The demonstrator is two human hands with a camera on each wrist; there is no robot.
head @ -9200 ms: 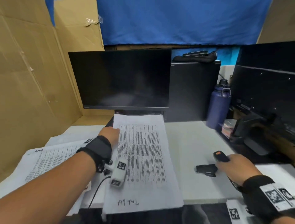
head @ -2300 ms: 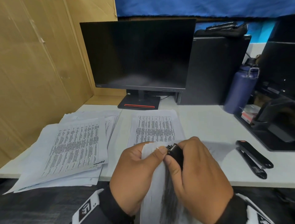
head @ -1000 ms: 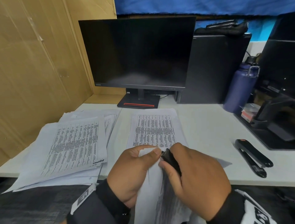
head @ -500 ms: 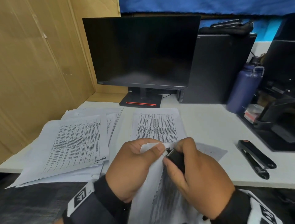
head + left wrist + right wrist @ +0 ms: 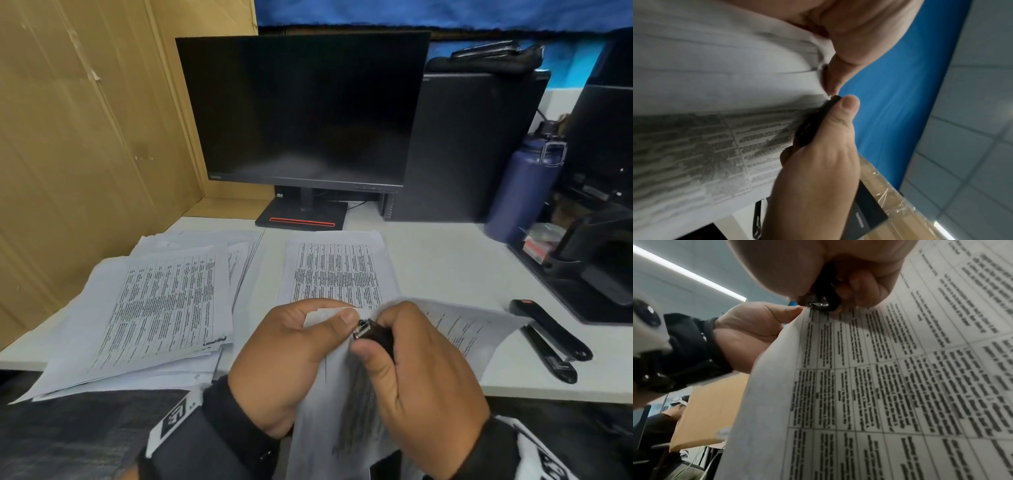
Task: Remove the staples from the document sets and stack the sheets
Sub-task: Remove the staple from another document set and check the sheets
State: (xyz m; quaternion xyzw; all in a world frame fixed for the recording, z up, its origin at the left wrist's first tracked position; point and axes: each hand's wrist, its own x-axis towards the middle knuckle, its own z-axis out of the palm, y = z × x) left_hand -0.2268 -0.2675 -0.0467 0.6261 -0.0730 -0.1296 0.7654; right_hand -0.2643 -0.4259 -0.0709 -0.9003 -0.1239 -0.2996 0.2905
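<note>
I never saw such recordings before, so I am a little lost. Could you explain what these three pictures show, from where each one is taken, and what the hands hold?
No machine here: a person works with bare hands, wearing three cameras. The head view looks down at a desk; each wrist view looks along one hand. The left hand pinches the corner of a stapled set. The right hand grips a black staple remover, its metal tip at that corner. On the desk lie a loose pile, a sheet, a stapler, a monitor and a bottle.
</note>
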